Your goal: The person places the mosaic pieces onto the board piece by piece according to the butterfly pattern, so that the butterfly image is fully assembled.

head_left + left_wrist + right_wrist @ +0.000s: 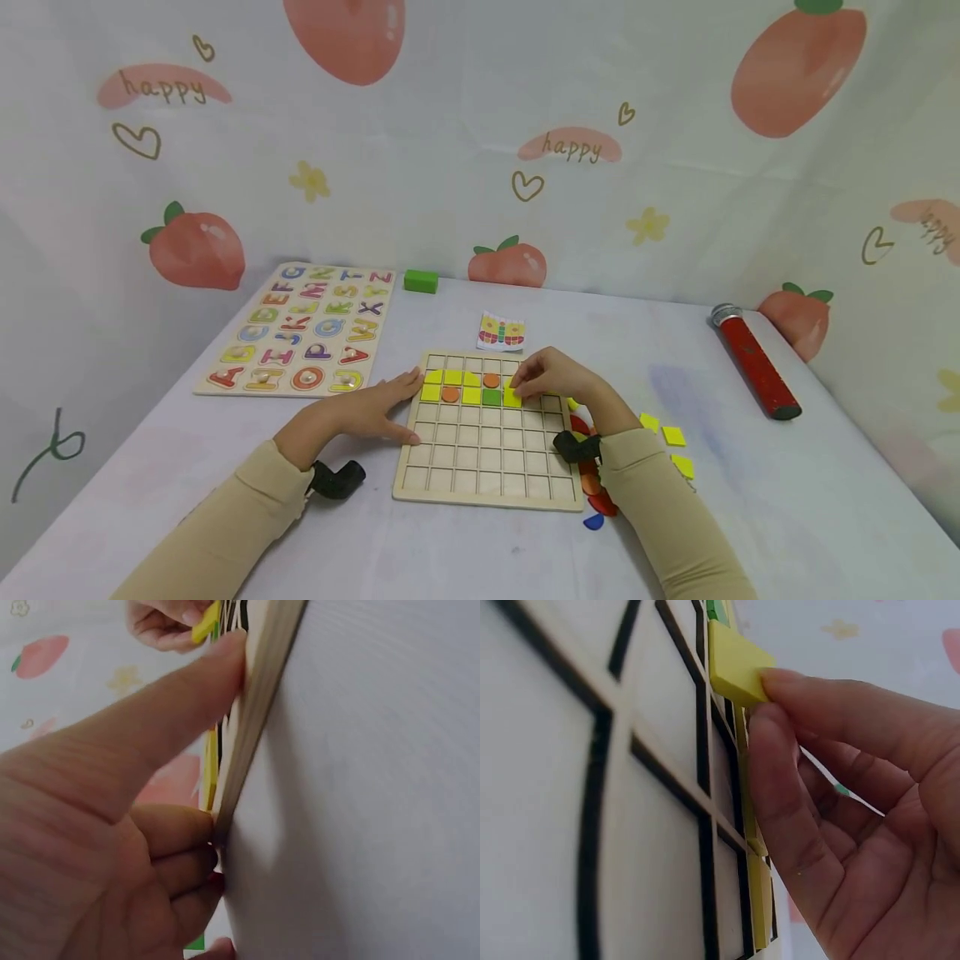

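A wooden grid board (450, 458) lies on the table, with yellow pieces, orange discs (451, 394) and a green square (491, 397) in its upper rows. My right hand (558, 375) pinches a yellow square tile (735, 664) between thumb and finger, just right of the green square. In the right wrist view the tile is tilted above the grid. My left hand (363, 410) rests against the board's left edge, fingers extended and spread. The left wrist view shows its thumb (172, 705) touching the board's edge.
A patterned card (502, 332) lies behind the board. At the left is an alphabet puzzle (300, 333), near a green block (421, 282). Loose yellow tiles (673, 436), a blue piece (594, 522) and red pieces (602, 504) lie at the right, and a red microphone (757, 362) farther right.
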### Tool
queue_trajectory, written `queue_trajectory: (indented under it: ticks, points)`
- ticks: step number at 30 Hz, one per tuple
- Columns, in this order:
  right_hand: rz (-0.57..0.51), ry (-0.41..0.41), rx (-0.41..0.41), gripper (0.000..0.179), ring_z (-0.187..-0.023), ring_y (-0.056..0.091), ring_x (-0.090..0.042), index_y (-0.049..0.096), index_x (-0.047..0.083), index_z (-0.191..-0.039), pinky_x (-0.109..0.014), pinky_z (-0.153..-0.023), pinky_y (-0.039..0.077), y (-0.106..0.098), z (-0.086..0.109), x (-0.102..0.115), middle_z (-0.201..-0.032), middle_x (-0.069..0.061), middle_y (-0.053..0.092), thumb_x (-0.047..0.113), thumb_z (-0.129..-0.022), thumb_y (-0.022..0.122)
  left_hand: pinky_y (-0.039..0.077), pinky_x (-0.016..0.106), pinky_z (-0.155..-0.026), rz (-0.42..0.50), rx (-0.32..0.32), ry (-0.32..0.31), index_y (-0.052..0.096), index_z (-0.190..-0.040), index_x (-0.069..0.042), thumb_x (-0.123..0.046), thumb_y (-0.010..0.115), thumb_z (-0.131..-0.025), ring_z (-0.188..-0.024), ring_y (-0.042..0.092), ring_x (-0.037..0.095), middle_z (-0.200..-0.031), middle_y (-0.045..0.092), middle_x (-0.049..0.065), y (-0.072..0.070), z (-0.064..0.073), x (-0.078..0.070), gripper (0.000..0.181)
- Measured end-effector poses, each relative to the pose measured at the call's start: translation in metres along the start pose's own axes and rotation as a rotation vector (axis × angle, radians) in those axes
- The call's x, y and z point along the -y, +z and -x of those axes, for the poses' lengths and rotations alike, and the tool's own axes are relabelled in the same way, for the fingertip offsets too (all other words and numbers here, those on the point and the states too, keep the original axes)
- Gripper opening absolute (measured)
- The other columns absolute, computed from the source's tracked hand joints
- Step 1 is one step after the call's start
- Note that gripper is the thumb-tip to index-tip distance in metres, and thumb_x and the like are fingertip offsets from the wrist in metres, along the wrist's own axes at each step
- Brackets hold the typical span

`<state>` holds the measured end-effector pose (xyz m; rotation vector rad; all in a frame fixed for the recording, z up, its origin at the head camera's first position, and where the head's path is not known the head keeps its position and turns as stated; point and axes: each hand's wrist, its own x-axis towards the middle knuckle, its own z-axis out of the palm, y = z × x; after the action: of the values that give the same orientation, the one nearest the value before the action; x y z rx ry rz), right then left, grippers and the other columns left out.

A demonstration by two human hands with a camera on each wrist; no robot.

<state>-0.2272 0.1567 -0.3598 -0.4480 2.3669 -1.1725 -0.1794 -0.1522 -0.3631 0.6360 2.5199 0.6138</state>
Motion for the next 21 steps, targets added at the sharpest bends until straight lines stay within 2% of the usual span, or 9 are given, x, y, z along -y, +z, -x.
queue_trajectory:
  ticks: [11,21]
  points:
    - [0.084,-0.032,-0.018,0.012,-0.062,0.053,-0.01,0.069,-0.001,-0.087,-0.021,-0.06,0.049,0.0016,-0.0023,-0.0003,-0.076,-0.003,0.066,0.01,-0.083,0.069,0.011,0.052,-0.117,-0.027,0.007,-0.027,0.015,-0.15,-0.01,-0.051,0.07,-0.076,-0.144,0.008,0.036,-0.158,0.005,0.009,-0.0017,0.0001,-0.0037,0.1]
    - [0.129,0.009,-0.052,0.012,-0.067,0.053,-0.012,0.07,0.002,-0.088,-0.021,-0.064,0.049,-0.0028,0.004,0.0015,-0.082,-0.004,0.068,0.012,-0.083,0.07,0.011,0.052,-0.117,-0.025,0.003,-0.012,0.016,-0.15,-0.01,-0.053,0.069,-0.075,-0.144,0.008,0.037,-0.158,0.006,0.01,0.0002,-0.0023,-0.0007,0.102]
